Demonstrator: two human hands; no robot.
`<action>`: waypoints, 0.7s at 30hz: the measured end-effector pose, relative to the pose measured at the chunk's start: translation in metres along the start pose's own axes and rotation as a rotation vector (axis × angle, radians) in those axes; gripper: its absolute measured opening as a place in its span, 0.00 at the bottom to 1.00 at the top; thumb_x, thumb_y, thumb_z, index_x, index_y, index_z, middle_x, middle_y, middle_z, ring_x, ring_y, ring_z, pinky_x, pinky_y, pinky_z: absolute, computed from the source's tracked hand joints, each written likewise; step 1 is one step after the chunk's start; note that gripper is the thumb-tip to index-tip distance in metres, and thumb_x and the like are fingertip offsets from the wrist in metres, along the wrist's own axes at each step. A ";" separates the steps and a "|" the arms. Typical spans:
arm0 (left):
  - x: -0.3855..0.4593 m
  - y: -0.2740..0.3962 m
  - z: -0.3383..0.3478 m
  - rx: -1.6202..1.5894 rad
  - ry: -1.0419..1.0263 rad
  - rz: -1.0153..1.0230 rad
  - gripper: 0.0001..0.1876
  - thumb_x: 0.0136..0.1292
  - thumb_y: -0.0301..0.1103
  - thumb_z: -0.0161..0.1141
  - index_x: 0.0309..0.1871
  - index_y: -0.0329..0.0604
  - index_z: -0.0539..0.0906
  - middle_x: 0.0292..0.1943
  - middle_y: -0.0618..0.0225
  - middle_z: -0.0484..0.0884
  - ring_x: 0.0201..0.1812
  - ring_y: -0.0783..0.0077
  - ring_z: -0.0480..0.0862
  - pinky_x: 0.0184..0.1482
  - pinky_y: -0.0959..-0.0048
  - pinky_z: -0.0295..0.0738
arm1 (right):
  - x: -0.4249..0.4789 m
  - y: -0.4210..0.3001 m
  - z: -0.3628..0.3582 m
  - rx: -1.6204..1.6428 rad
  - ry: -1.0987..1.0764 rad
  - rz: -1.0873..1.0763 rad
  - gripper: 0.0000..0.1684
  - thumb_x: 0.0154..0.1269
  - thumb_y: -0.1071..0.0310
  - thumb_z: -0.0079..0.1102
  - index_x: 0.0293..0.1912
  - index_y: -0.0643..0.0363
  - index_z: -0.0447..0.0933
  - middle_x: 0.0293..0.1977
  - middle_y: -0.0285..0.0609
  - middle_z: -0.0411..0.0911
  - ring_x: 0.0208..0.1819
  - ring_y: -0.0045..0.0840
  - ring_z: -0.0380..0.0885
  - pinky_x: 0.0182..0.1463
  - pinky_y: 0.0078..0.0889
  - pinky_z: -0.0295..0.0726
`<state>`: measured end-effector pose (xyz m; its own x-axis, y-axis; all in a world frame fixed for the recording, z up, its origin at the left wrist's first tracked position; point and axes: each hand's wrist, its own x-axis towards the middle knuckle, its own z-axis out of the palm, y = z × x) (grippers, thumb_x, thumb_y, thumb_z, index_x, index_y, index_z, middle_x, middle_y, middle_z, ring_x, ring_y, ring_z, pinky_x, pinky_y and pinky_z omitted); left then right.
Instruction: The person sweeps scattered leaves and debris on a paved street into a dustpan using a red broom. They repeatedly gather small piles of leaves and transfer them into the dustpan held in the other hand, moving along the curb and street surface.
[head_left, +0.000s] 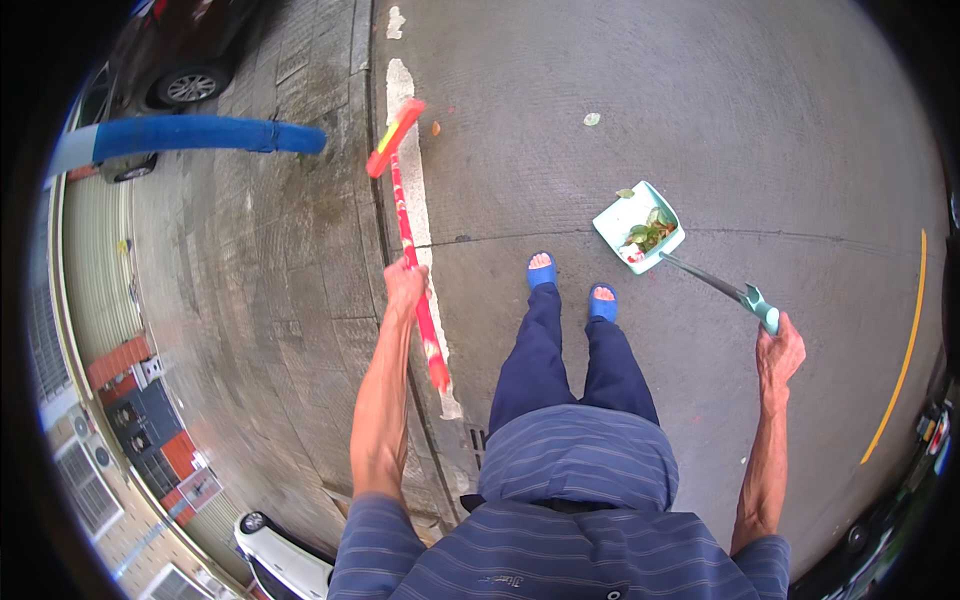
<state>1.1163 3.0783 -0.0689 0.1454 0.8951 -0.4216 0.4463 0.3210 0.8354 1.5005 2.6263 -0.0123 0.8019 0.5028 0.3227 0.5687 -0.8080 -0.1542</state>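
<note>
My left hand (406, 286) grips the red patterned handle of a broom (403, 214). The broom's red and yellow head (396, 139) points away from me, over the white painted line by the kerb. In my right hand (780, 346) is the end of the handle of a long-handled dustpan (670, 238). Its pale green pan lies ahead and right of my feet, holding green and brown leaves (651, 231) and a red-and-white scrap (634, 253). One more leaf (625, 193) sits at the pan's front edge. Whether the pan touches the ground I cannot tell.
A pale leaf (592, 118) and a small orange leaf (436, 128) lie on the road. Left of the kerb (373, 187) runs a paved strip with a blue post (210, 135), a dark parked car (191, 86) and a white car (281, 559). A yellow line (900, 367) marks the right.
</note>
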 end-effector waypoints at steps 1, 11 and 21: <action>0.021 0.011 0.000 -0.010 0.030 -0.044 0.05 0.54 0.18 0.51 0.34 0.34 0.77 0.16 0.72 0.71 0.12 0.77 0.69 0.14 0.73 0.66 | 0.001 -0.003 -0.001 -0.003 -0.005 0.007 0.10 0.56 0.67 0.62 0.28 0.58 0.70 0.23 0.50 0.75 0.26 0.50 0.75 0.27 0.47 0.71; 0.002 -0.050 -0.018 0.640 -0.279 0.243 0.19 0.51 0.24 0.53 0.49 0.28 0.76 0.22 0.42 0.76 0.28 0.51 0.82 0.33 0.55 0.77 | 0.016 -0.041 -0.025 -0.101 -0.002 0.042 0.12 0.55 0.67 0.61 0.27 0.59 0.67 0.22 0.51 0.73 0.25 0.51 0.73 0.26 0.46 0.69; -0.116 0.048 -0.088 0.266 -0.545 -0.249 0.29 0.56 0.21 0.54 0.65 0.41 0.72 0.19 0.79 0.70 0.15 0.85 0.67 0.16 0.80 0.60 | 0.026 -0.058 -0.028 -0.104 -0.088 0.078 0.10 0.56 0.66 0.61 0.29 0.57 0.68 0.22 0.50 0.74 0.26 0.50 0.75 0.27 0.47 0.70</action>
<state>1.0429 3.0173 0.0515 0.4048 0.4968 -0.7676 0.7175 0.3478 0.6035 1.4834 2.6777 0.0314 0.8584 0.4585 0.2301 0.4857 -0.8708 -0.0766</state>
